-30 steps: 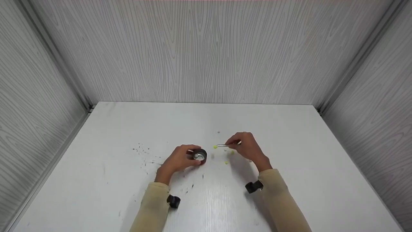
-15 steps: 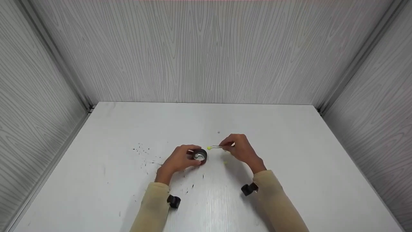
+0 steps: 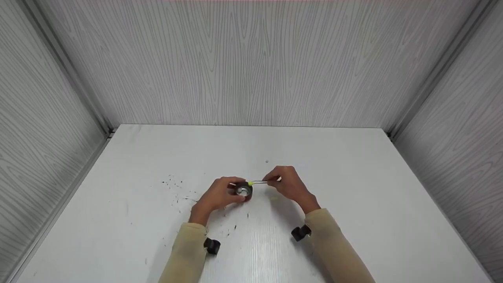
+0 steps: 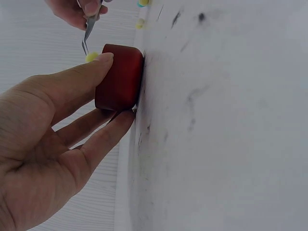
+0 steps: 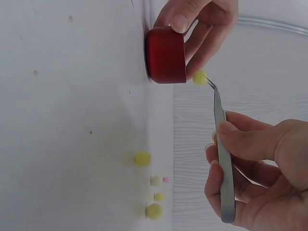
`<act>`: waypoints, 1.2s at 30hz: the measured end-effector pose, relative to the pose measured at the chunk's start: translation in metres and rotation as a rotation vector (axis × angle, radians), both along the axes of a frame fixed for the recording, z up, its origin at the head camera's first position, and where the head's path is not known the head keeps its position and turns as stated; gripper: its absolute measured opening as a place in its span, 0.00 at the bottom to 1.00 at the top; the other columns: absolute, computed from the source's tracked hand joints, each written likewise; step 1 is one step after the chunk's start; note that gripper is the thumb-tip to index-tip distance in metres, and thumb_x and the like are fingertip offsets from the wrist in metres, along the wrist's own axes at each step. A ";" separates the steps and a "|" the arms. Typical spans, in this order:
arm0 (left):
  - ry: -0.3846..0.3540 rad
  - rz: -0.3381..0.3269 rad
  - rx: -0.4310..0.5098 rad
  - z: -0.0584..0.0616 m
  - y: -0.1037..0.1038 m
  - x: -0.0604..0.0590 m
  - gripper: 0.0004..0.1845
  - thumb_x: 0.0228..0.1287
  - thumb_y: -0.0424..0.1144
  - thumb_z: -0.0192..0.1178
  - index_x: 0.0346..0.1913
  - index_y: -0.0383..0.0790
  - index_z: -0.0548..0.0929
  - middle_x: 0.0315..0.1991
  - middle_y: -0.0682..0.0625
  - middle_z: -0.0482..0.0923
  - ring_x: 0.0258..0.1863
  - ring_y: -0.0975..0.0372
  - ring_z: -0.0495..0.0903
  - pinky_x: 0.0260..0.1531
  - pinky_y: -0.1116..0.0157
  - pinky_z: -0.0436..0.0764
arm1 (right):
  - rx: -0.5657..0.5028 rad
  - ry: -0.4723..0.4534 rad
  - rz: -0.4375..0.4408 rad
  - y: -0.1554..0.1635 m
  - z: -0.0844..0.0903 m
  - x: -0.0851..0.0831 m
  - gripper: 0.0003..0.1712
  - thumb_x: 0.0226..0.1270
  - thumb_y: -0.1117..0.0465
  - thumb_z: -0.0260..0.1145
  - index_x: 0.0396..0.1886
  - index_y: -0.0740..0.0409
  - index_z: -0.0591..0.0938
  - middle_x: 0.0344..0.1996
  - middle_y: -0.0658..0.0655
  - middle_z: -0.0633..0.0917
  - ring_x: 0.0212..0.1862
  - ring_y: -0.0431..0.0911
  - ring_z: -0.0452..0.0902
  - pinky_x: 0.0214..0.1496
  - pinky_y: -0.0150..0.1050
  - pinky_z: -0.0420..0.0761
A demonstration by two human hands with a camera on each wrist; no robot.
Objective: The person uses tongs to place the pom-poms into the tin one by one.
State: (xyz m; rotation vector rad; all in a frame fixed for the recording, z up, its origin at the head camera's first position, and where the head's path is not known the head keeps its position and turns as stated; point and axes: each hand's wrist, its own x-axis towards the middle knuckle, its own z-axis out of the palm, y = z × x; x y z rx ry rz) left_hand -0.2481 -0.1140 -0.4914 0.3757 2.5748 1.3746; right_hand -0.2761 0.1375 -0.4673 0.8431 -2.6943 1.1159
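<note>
The left hand (image 3: 218, 194) has its grip pinching a red cup (image 4: 119, 79), which stands upright on the white table (image 3: 346, 173). The right hand's (image 3: 290, 184) grip pinches metal tweezers (image 5: 224, 168), whose bent tips hold 1 yellow ball (image 5: 199, 78) just above the cup's rim.

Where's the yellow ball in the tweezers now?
Right wrist view: the yellow ball is at the tips of the tweezers, right of centre in the upper half, next to the rim of the red cup gripped by the left hand.
</note>
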 end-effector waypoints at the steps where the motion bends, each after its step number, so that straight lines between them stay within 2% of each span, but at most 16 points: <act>1: 0.001 0.000 -0.001 0.000 0.000 0.000 0.29 0.62 0.33 0.73 0.66 0.42 0.81 0.64 0.42 0.82 0.64 0.46 0.81 0.66 0.47 0.79 | 0.000 -0.003 0.000 -0.001 -0.001 0.000 0.11 0.62 0.76 0.71 0.38 0.60 0.93 0.35 0.59 0.91 0.40 0.51 0.88 0.45 0.48 0.88; 10: 0.020 -0.016 0.010 -0.001 -0.001 0.000 0.29 0.62 0.33 0.74 0.66 0.40 0.81 0.64 0.40 0.81 0.64 0.44 0.81 0.66 0.47 0.79 | 0.016 -0.007 0.019 -0.007 -0.010 -0.001 0.11 0.62 0.77 0.71 0.38 0.61 0.93 0.35 0.60 0.90 0.40 0.52 0.87 0.46 0.48 0.89; 20: 0.044 -0.047 0.025 -0.003 -0.004 -0.002 0.29 0.62 0.34 0.74 0.67 0.37 0.80 0.64 0.38 0.81 0.63 0.42 0.82 0.65 0.46 0.80 | 0.036 -0.039 -0.013 -0.009 -0.012 0.000 0.11 0.63 0.76 0.70 0.39 0.61 0.93 0.36 0.59 0.90 0.42 0.51 0.87 0.47 0.47 0.88; 29: 0.035 -0.033 0.010 -0.003 -0.003 -0.002 0.29 0.62 0.34 0.74 0.67 0.40 0.80 0.64 0.40 0.81 0.63 0.43 0.81 0.66 0.46 0.79 | 0.017 -0.039 -0.005 0.002 -0.004 -0.003 0.10 0.64 0.74 0.71 0.41 0.61 0.92 0.38 0.60 0.90 0.42 0.50 0.87 0.48 0.47 0.88; 36: 0.026 -0.022 0.003 -0.004 -0.002 -0.001 0.29 0.61 0.34 0.74 0.67 0.40 0.80 0.64 0.40 0.81 0.63 0.44 0.81 0.65 0.46 0.80 | 0.006 -0.064 -0.036 0.019 0.005 -0.007 0.09 0.64 0.72 0.72 0.43 0.61 0.91 0.39 0.59 0.91 0.41 0.50 0.87 0.44 0.42 0.87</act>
